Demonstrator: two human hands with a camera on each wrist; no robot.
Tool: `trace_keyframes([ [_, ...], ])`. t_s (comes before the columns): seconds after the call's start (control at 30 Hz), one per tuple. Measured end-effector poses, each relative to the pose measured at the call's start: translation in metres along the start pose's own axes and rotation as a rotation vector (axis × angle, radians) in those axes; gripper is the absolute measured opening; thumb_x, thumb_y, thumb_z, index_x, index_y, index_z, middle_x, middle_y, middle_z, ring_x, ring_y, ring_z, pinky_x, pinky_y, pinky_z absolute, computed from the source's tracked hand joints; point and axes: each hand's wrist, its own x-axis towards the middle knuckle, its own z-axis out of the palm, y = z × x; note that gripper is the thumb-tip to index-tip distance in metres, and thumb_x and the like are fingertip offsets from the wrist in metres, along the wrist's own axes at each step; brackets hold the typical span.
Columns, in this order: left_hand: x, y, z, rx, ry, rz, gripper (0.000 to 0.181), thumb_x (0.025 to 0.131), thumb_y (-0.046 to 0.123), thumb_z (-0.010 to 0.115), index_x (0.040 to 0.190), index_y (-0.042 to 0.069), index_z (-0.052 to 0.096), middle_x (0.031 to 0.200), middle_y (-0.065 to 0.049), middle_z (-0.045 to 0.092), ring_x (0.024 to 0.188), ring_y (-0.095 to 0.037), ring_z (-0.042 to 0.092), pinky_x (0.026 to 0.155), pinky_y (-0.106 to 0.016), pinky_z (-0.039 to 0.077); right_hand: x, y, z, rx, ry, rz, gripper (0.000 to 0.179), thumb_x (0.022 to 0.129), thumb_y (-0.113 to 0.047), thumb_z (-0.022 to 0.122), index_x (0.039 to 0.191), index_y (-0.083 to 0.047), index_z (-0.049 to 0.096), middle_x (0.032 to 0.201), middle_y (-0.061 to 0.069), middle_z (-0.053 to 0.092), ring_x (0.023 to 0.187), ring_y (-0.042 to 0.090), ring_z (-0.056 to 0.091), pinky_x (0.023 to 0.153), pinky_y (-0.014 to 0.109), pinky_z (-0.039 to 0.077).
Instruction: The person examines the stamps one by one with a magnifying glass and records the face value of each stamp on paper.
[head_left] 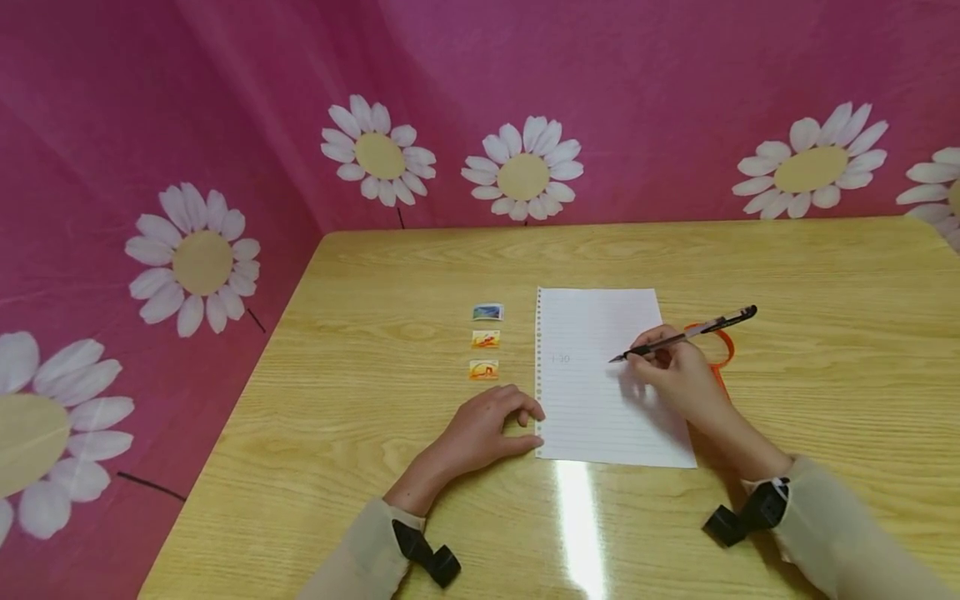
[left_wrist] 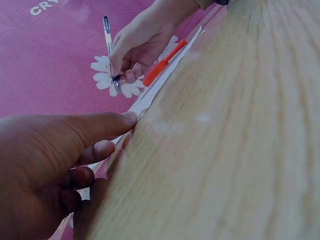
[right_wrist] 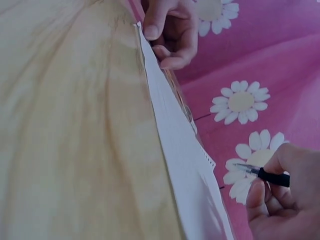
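A sheet of lined, hole-punched paper [head_left: 592, 425] lies on the wooden table, with faint handwriting [head_left: 561, 359] near its left edge. My right hand [head_left: 682, 375] pinches a black gel pen [head_left: 701, 327] over the sheet. The pen's tip points down and left; in the right wrist view the pen [right_wrist: 274, 177] looks lifted off the paper. My left hand [head_left: 491, 425] rests at the sheet's lower left edge, thumb extended and fingers loosely bent. In the left wrist view its thumb touches the edge of the paper [left_wrist: 145, 104].
Three small stamp-like pictures, one blue [head_left: 488, 312] and two yellow-orange [head_left: 485, 340], stand in a column left of the sheet. An orange loop-shaped handle [head_left: 726, 350] shows behind my right hand, partly hidden. Pink flowered cloth [head_left: 637, 83] borders the table's far and left sides.
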Motion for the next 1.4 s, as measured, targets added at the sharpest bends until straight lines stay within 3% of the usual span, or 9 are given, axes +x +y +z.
trace_keyframes([
  [0.33, 0.0, 0.0, 0.0, -0.005, -0.005, 0.002, 0.022, 0.087, 0.033, 0.075, 0.103, 0.022, 0.066, 0.087, 0.009, 0.053, 0.083, -0.006, 0.048, 0.077, -0.022, 0.037, 0.009, 0.003, 0.016, -0.037, -0.023, 0.046, 0.017, 0.092, -0.003, 0.061, 0.104, 0.007, 0.055, 0.081, 0.001, 0.055, 0.064, 0.001, 0.047, 0.057, 0.02, 0.042],
  [0.73, 0.001, 0.001, 0.0, 0.025, -0.006, 0.025, 0.023, 0.087, 0.033, 0.075, 0.104, 0.022, 0.066, 0.087, 0.009, 0.053, 0.082, -0.005, 0.048, 0.077, -0.022, 0.038, 0.012, 0.01, 0.022, -0.042, -0.002, 0.086, 0.018, 0.094, -0.005, 0.057, 0.107, 0.007, 0.053, 0.084, 0.008, 0.057, 0.061, 0.001, 0.048, 0.054, 0.021, 0.043],
  [1.4, 0.0, -0.001, -0.001, 0.021, -0.003, 0.015, 0.023, 0.087, 0.033, 0.074, 0.104, 0.021, 0.065, 0.088, 0.009, 0.053, 0.083, -0.006, 0.048, 0.077, -0.022, 0.037, 0.011, 0.009, 0.033, -0.129, 0.097, -0.011, 0.015, 0.092, -0.002, 0.06, 0.104, 0.005, 0.053, 0.085, 0.014, 0.056, 0.067, 0.001, 0.042, 0.058, 0.017, 0.036],
])
